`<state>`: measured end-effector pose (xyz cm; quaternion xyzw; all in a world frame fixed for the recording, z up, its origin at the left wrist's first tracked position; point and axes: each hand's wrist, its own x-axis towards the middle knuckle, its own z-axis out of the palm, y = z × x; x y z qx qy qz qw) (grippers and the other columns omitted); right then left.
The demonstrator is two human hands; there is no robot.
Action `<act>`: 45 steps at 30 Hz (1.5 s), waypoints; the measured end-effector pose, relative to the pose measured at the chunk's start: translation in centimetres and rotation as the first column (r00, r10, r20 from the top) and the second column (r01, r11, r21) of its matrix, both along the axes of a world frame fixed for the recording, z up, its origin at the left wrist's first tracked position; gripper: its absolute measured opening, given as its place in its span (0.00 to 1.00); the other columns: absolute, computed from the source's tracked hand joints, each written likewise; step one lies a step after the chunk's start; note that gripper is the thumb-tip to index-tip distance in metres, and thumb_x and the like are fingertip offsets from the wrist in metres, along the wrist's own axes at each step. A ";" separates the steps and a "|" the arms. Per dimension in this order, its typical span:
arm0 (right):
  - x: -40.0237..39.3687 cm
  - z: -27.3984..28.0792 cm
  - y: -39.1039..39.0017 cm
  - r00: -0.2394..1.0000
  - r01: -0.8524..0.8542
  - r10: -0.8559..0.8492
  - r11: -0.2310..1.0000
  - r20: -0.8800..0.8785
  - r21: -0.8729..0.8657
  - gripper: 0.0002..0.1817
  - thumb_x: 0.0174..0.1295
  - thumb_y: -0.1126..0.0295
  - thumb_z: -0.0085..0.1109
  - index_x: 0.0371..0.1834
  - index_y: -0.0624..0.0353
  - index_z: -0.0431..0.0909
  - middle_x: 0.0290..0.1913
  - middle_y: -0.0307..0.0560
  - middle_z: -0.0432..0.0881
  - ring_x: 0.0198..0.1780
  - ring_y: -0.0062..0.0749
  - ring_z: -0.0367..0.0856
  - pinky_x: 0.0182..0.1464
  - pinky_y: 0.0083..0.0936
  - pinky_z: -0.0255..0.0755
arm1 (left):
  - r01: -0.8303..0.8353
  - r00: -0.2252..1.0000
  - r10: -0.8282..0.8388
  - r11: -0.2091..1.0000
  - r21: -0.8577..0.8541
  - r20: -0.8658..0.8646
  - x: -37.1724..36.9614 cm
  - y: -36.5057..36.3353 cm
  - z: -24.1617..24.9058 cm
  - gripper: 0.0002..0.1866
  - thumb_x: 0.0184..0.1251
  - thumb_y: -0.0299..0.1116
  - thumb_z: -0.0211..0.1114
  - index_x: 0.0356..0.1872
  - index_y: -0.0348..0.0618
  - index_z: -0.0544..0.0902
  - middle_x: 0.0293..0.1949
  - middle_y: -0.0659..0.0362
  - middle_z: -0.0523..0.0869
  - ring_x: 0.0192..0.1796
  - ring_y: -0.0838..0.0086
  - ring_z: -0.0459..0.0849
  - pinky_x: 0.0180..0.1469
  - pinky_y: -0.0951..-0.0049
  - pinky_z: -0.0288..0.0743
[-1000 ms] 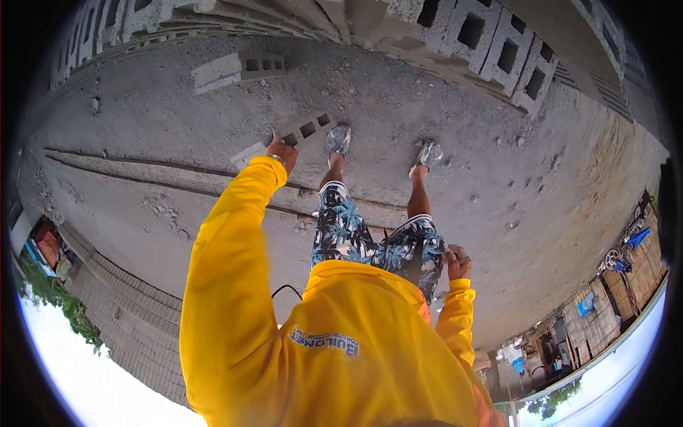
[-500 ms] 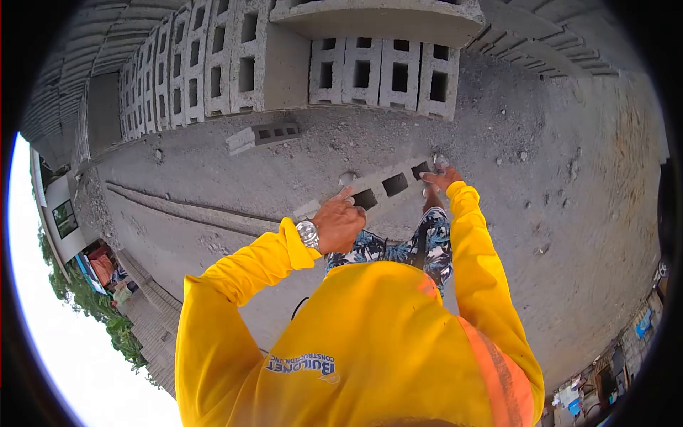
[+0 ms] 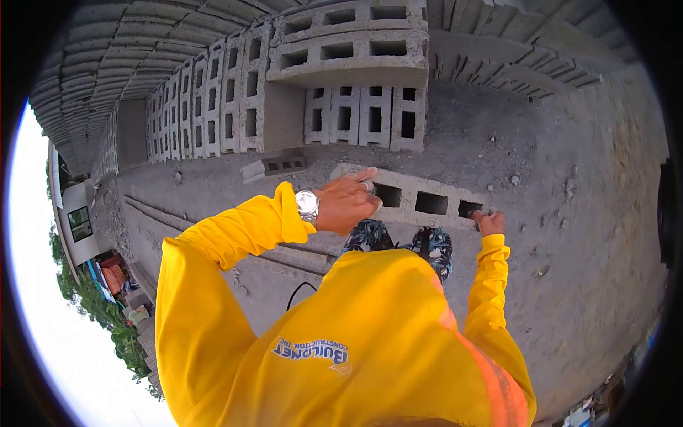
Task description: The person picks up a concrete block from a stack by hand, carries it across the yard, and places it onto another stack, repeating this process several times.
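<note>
A grey hollow concrete block [image 3: 445,186] with three holes along its face is held in front of my legs. My left hand [image 3: 348,205], with a ring and a silver watch at the wrist, grips its left end, fingers at the left hole. At the other end, my right hand [image 3: 489,223] is closed on the block's edge, with fingers reaching into the right hole. The undersides of the fingers and the far side of the block are hidden.
A stack of hollow blocks [image 3: 277,107] stands ahead, several upright and some laid across the top. A broken block piece [image 3: 274,168] lies on the dusty ground before it. Long strips [image 3: 299,257] lie to my left. More stacked blocks [image 3: 498,53] stand at the back right.
The block has come up and swung to the right, its right end now tilted slightly down. Both hands moved with it, and my view has shifted to show more of the stack.
</note>
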<state>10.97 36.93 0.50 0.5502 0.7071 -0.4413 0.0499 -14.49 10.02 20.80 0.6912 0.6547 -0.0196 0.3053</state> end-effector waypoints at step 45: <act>-29.4 7.6 -6.3 0.998 0.024 -0.003 0.944 -0.063 0.329 0.37 0.35 0.58 0.71 0.44 0.80 0.75 0.44 0.67 0.80 0.49 0.50 0.79 0.54 0.32 0.69 | -0.985 0.141 0.990 0.140 0.097 -0.004 -19.0 -2.5 -7.4 0.24 0.47 0.51 0.64 0.28 0.34 0.85 0.33 0.43 0.85 0.40 0.52 0.84 0.55 0.58 0.69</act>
